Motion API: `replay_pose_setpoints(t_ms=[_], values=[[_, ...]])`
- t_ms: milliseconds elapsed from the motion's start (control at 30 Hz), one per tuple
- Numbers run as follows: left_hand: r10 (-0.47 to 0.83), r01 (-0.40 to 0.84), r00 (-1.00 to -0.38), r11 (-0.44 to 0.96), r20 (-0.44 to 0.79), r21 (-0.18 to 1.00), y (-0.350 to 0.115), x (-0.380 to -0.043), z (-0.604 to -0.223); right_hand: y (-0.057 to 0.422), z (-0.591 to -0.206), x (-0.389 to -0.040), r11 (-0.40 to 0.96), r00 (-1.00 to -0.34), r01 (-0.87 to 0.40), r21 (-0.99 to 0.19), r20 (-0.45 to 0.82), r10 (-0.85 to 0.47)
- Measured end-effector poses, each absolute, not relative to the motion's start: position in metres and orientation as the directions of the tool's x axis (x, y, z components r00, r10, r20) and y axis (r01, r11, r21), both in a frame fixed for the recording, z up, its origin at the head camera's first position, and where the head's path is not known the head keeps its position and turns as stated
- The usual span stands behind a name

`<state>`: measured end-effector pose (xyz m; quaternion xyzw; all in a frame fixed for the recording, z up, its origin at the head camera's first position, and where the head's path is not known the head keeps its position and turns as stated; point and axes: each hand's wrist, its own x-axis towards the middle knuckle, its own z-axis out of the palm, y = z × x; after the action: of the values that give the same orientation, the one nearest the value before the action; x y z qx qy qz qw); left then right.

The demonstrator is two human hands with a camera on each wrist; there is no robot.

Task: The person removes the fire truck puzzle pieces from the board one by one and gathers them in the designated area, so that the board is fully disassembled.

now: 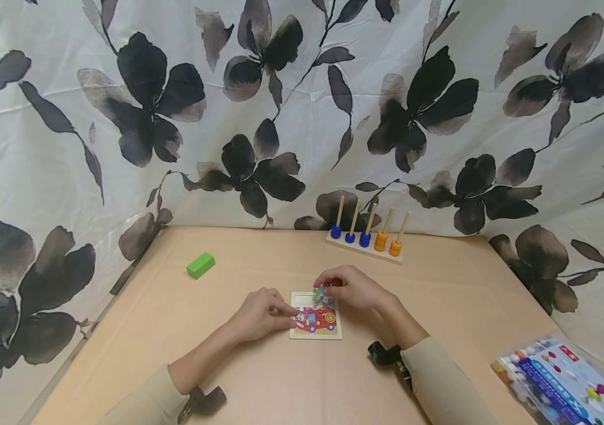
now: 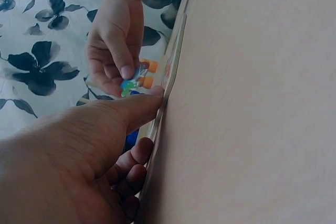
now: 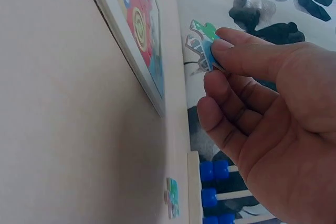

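Note:
A small jigsaw board (image 1: 316, 332) with a pale frame and a red fire-truck picture lies on the table. My left hand (image 1: 263, 314) grips its left edge, thumb at the rim and the other fingers curled, as the left wrist view shows. Over the top right part of the board, my right hand (image 1: 353, 287) pinches a jigsaw piece (image 3: 205, 45) with green and blue on it between thumb and index finger. The piece is tilted and raised off the board. Another jigsaw piece (image 3: 172, 198) lies on the table in the right wrist view; the head view hides it.
Behind the right hand stands a pegged counting stand (image 1: 365, 249) with blue and orange beads. A green block (image 1: 201, 265) lies at the back left. At the front right is a clear-lidded box (image 1: 573, 378) with a blue label. A floral cloth (image 1: 291, 118) hangs behind the table.

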<state>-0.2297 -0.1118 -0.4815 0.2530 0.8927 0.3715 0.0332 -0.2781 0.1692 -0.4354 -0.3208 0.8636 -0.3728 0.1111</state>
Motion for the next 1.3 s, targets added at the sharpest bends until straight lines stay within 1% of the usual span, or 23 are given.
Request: replay_pose_setpoints(t_ms=[400,533,767,1067,1300], values=[[0.483,0.443,-0.864,0.597,0.141,0.669,-0.112,-0.230,-0.481,0.189,-0.427,-0.281,0.513,-0.807,-0.441,-0.736,0.076,-0.585],[0.490,0.459,-0.857,0.589,0.157,0.665,-0.112,-0.230,-0.481,0.197,-0.425,-0.282,0.528,-0.819,-0.446,-0.722,0.092,-0.567],[0.494,0.465,-0.854,0.586,0.162,0.664,-0.111,-0.229,-0.481,0.208,-0.422,-0.285,0.522,-0.821,-0.469,-0.712,0.133,-0.555],[0.496,0.466,-0.853,0.583,0.164,0.665,-0.112,-0.229,-0.482,0.222,-0.422,-0.288,0.503,-0.829,-0.456,-0.734,0.145,-0.540],[0.493,0.461,-0.855,0.583,0.160,0.669,-0.112,-0.229,-0.481,0.235,-0.422,-0.294,0.541,-0.852,-0.433,-0.721,0.132,-0.507]])
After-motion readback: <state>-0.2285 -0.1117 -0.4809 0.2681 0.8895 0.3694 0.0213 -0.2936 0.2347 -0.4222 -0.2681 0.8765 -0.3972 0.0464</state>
